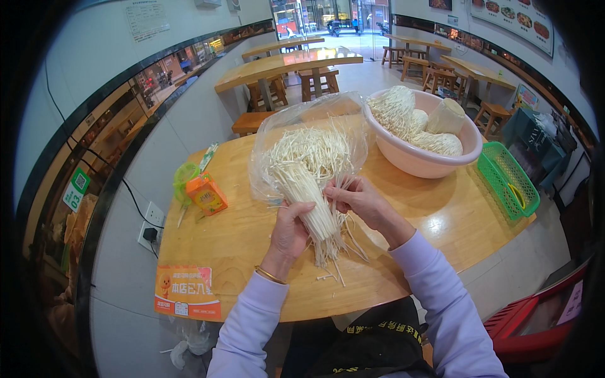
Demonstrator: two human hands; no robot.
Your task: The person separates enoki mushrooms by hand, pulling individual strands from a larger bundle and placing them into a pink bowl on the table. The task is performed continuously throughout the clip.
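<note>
A thick bundle of enoki mushrooms [305, 196] lies in my left hand [289, 229], which grips it from the left side near its lower end. My right hand [354, 196] pinches several thin strands [343, 182] at the bundle's right side. Beyond both hands, a clear plastic bag [264, 137] lies spread on the table, with a heap of loose enoki strands [314, 146] on it. Below the bundle, stray strands [338, 255] are scattered on the wooden table [255, 241].
A pink basin [416, 158] with several enoki clumps [394, 108] stands at the back right. Right of it sits a green plastic basket [505, 179] holding something yellow. An orange box [207, 193] and a light-green container [185, 175] stand left. An orange printed sheet [186, 295] lies at the front-left edge.
</note>
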